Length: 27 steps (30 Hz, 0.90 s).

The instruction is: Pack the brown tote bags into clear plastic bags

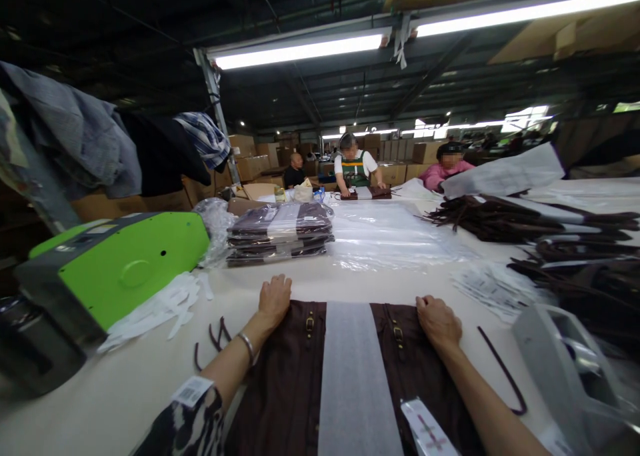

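A folded dark brown garment [285, 376] with buckled straps lies flat in front of me. A white paper strip [353, 376] runs down its middle, and a printed tag [427, 429] rests on its lower right part. My left hand [275, 301], below a silver bracelet, is closed at the far left corner of the garment. At the far right corner my right hand [441, 321] is closed too, its fingers curled over the edge. Dark cords [503, 369] stick out at both sides on the table.
Beyond my hands stand bagged brown garments [280, 233] and clear plastic bags [385, 236]. A green machine [135, 263] and white gloves [155, 309] are on the left. To the right are labels [493, 289], a grey dispenser [565, 376] and piled brown garments [530, 219]. Co-workers [356, 166] are behind.
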{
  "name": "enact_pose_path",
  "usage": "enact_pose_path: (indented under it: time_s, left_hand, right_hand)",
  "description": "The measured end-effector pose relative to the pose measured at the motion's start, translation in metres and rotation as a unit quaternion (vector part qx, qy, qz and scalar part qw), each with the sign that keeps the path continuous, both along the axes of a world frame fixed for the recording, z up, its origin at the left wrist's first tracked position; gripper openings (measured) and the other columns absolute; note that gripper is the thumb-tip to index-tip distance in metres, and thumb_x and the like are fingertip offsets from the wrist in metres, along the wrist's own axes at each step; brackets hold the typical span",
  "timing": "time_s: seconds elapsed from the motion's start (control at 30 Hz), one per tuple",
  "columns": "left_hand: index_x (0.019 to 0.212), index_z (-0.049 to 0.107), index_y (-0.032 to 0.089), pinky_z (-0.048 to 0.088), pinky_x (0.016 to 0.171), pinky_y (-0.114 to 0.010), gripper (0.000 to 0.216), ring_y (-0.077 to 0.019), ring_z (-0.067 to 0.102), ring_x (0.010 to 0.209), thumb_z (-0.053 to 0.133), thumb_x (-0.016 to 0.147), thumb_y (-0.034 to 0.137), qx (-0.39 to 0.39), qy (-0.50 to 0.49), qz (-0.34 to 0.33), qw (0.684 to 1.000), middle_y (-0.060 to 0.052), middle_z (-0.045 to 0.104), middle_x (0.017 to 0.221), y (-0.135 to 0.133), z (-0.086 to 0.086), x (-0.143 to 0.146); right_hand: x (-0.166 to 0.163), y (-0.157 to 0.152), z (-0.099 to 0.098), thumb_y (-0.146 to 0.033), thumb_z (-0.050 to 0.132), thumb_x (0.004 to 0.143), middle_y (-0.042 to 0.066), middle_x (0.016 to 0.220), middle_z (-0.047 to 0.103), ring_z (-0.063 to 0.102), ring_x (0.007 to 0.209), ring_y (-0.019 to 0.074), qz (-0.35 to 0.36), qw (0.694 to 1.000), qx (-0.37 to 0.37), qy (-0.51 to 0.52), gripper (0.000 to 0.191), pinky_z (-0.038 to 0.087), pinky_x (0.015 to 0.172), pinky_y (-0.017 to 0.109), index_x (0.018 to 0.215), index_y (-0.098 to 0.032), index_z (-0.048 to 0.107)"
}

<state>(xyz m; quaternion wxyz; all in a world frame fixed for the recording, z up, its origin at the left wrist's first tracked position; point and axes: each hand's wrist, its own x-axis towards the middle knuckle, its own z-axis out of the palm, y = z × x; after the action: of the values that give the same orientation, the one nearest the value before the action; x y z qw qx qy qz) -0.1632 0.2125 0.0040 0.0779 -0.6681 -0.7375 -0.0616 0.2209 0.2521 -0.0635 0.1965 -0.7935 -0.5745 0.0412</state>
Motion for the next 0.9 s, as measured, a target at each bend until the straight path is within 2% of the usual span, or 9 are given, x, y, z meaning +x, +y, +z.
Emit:
enact_pose_path:
  time_s: [0.07,0.17,0.3,0.4,0.53,0.63,0.7,0.77,0.9]
  left_hand:
    - [0.13,0.057,0.019,0.027,0.116,-0.044,0.036,-0.0262,0.031,0.144,0.041,0.097,0.022,0.04,0.023,-0.069,0.997,-0.012,0.044,0.151,0.001,0.008,0.008]
    - [0.14,0.049,0.019,0.022,0.119,-0.047,0.045,-0.0255,0.029,0.146,0.038,0.1,0.037,0.021,0.025,-0.156,0.987,-0.01,0.043,0.153,-0.004,-0.007,0.011]
    - [0.145,0.044,0.021,0.025,0.118,-0.051,0.052,-0.0241,0.032,0.145,0.027,0.102,0.045,-0.103,-0.026,-0.14,0.984,-0.008,0.04,0.154,-0.014,-0.046,-0.001]
    - [0.146,0.042,0.022,0.024,0.118,-0.052,0.053,-0.0229,0.029,0.146,0.025,0.102,0.046,-0.108,-0.037,-0.136,0.984,-0.007,0.036,0.156,-0.013,-0.057,-0.007]
    - [0.146,0.042,0.022,0.025,0.118,-0.053,0.053,-0.0229,0.03,0.146,0.027,0.102,0.046,-0.09,-0.028,-0.139,0.986,-0.006,0.038,0.155,-0.01,-0.057,-0.007]
    - [0.146,0.043,0.023,0.026,0.117,-0.053,0.052,-0.0231,0.032,0.145,0.029,0.102,0.046,-0.077,-0.027,-0.141,0.987,-0.006,0.04,0.154,-0.01,-0.059,-0.007]
    - [0.146,0.043,0.024,0.026,0.117,-0.053,0.051,-0.0233,0.032,0.145,0.028,0.102,0.045,-0.072,-0.029,-0.144,0.987,-0.005,0.04,0.154,-0.011,-0.061,-0.007]
    - [0.147,0.042,0.024,0.024,0.118,-0.052,0.052,-0.0232,0.031,0.146,0.028,0.101,0.045,-0.078,-0.033,-0.141,0.986,-0.006,0.039,0.155,-0.011,-0.06,-0.007]
    - [0.15,0.036,0.022,0.021,0.12,-0.048,0.057,-0.021,0.026,0.147,0.023,0.101,0.048,-0.135,-0.061,-0.134,0.98,-0.005,0.034,0.157,-0.011,-0.051,-0.012]
  right_hand:
    - [-0.001,0.0,0.0,-0.039,0.035,0.096,0.015,0.109,0.066,0.06,0.104,0.033,-0.008,1.0,0.002,-0.011,0.041,0.045,0.087,0.046,0.103,-0.018,0.07]
    - [-0.002,0.0,-0.002,-0.037,0.035,0.096,0.013,0.126,0.061,0.055,0.114,0.0329,-0.027,0.999,0.017,-0.017,0.041,0.044,0.092,0.047,0.117,-0.022,0.067]
    - [-0.001,-0.003,-0.008,-0.034,0.034,0.097,0.009,0.139,0.054,0.05,0.124,0.0292,-0.03,0.999,0.029,-0.031,0.043,0.04,0.101,0.044,0.127,-0.023,0.063]
    - [0.001,-0.001,-0.003,-0.033,0.038,0.096,0.011,0.141,0.054,0.046,0.13,0.0299,-0.016,0.998,0.025,-0.047,0.043,0.033,0.109,0.047,0.129,-0.019,0.061]
    - [-0.006,0.011,0.041,-0.041,0.044,0.095,0.018,0.15,0.044,0.03,0.142,0.0374,0.013,0.995,0.05,-0.084,0.054,0.017,0.115,0.057,0.138,-0.009,0.053]
    - [-0.024,0.022,0.083,-0.045,0.034,0.099,0.015,0.154,0.039,0.025,0.145,0.0309,0.079,0.986,0.124,-0.084,0.057,0.017,0.117,0.052,0.144,-0.012,0.046]
    - [-0.036,0.027,0.092,-0.044,0.024,0.102,0.012,0.155,0.038,0.025,0.146,0.0259,0.108,0.981,0.149,-0.064,0.057,0.019,0.117,0.046,0.146,-0.015,0.043]
    - [-0.042,0.029,0.078,-0.042,0.021,0.102,0.011,0.157,0.034,0.022,0.147,0.0241,0.116,0.983,0.123,-0.075,0.056,0.017,0.118,0.045,0.149,-0.015,0.039]
    - [-0.04,0.03,0.019,-0.037,0.034,0.1,0.015,0.157,0.034,0.023,0.147,0.0284,0.125,0.985,0.012,-0.119,0.053,0.012,0.118,0.052,0.147,-0.013,0.043]
